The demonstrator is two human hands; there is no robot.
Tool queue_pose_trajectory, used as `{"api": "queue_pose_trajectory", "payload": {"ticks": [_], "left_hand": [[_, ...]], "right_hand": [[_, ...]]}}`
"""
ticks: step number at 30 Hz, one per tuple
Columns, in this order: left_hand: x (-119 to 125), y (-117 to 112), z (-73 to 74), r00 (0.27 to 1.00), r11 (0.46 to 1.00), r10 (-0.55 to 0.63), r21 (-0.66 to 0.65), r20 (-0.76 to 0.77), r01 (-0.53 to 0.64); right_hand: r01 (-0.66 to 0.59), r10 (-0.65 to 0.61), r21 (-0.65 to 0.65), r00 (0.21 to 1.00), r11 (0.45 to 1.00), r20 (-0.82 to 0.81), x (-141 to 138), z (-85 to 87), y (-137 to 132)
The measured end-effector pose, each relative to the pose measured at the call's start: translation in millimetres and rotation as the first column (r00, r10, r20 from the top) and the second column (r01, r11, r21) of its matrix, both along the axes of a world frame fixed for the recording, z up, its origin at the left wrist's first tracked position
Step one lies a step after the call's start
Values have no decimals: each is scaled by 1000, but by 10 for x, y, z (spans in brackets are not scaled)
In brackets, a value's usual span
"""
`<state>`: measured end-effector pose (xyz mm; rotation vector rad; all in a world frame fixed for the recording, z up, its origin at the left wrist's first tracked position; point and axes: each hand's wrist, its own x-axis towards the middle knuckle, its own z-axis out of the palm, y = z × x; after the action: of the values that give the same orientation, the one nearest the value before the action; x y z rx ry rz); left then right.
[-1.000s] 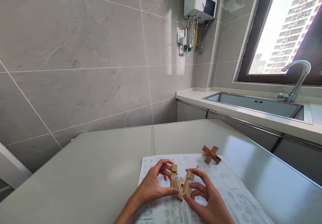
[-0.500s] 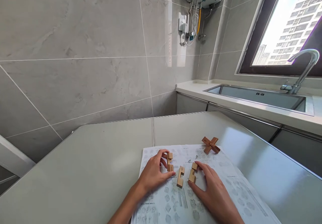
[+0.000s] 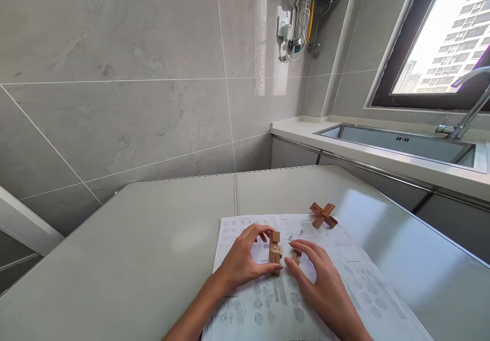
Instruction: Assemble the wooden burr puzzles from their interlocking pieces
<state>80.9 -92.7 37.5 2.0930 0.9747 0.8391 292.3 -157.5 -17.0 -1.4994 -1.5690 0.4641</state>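
Note:
My left hand (image 3: 247,257) pinches a notched light-wood puzzle piece (image 3: 274,238) between its thumb and fingers. This piece stands right against, or over, another notched piece (image 3: 278,249) with a mark on its face; how the two meet is partly hidden. My right hand (image 3: 319,279) is curved with thumb and forefinger apart, their tips a little right of the left hand's pieces. Behind those fingers a third light-wood piece (image 3: 296,257) shows on the paper, partly covered by them. Beyond lies a darker brown wooden cross (image 3: 323,215) made of crossed pieces.
A large printed sheet with small diagrams (image 3: 268,300) lies under the hands on a pale table (image 3: 184,223). To the right is a counter with a sink (image 3: 398,144) and a faucet (image 3: 459,126). A grey tiled wall (image 3: 153,111) rises behind the table.
My left hand has moved right with its piece, up to the middle piece. My right hand's fingertips have shifted off the ends of the right piece. The view has tilted slightly down.

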Motion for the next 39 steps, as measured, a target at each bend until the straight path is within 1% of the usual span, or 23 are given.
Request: {"api": "queue_pose_trajectory", "payload": {"ticks": [2,4,6,8,10,12,14,16,17,19,21,23,26,28,30,34,37,39], "left_hand": [[33,-47,-2,998,996,-60,70,14,59],[67,-90,-15,995,987,-99,131,21,95],[95,-122,-34,993,979,-115,172,29,109],[114,-138,-48,992,979,-118,172,45,109],[122,-138,-51,993,989,-93,125,76,83],[123,-124,-47,992,999,-19,39,122,14],[122,-103,-41,979,995,92,-55,182,-83],[120,-77,-41,951,977,191,-139,243,-161],[119,-65,-44,936,968,225,-174,270,-183],[117,-43,-57,916,954,258,-232,307,-191],[114,-29,-74,907,946,267,-266,324,-184],[113,-24,-90,905,944,266,-281,332,-174],[118,-28,-103,905,944,258,-287,337,-162],[122,-31,-105,905,944,259,-288,339,-163],[125,-31,-106,904,944,261,-287,338,-165],[124,-27,-112,908,946,259,-277,328,-170],[129,-29,-119,917,948,260,-262,301,-182],[138,-33,-125,925,953,246,-249,291,-175]], "right_hand": [[-69,70,20,997,997,-43,-79,108,-35],[-108,111,43,991,993,-68,-143,175,-55],[-137,142,57,986,989,-87,-182,196,-67],[-146,154,68,981,987,-120,-200,182,-77],[-118,128,77,979,990,-157,-204,145,-86],[-68,80,82,986,994,-148,-201,94,-90],[-42,49,99,997,994,-68,-195,31,-84],[-52,47,124,998,991,48,-190,-42,-65],[-69,55,132,993,989,108,-189,-79,-53],[-98,67,138,974,986,215,-190,-148,-26],[-112,69,137,955,984,287,-192,-198,-4],[-114,66,133,944,984,323,-194,-216,13],[-117,70,126,943,985,327,-194,-191,20],[-108,67,124,952,986,298,-190,-153,15],[-77,50,112,971,991,233,-180,-108,8],[-20,19,47,999,999,28,-126,-7,20],[-27,31,26,990,999,-137,-65,69,74],[-72,67,-5,953,997,-295,-33,118,120]]}}
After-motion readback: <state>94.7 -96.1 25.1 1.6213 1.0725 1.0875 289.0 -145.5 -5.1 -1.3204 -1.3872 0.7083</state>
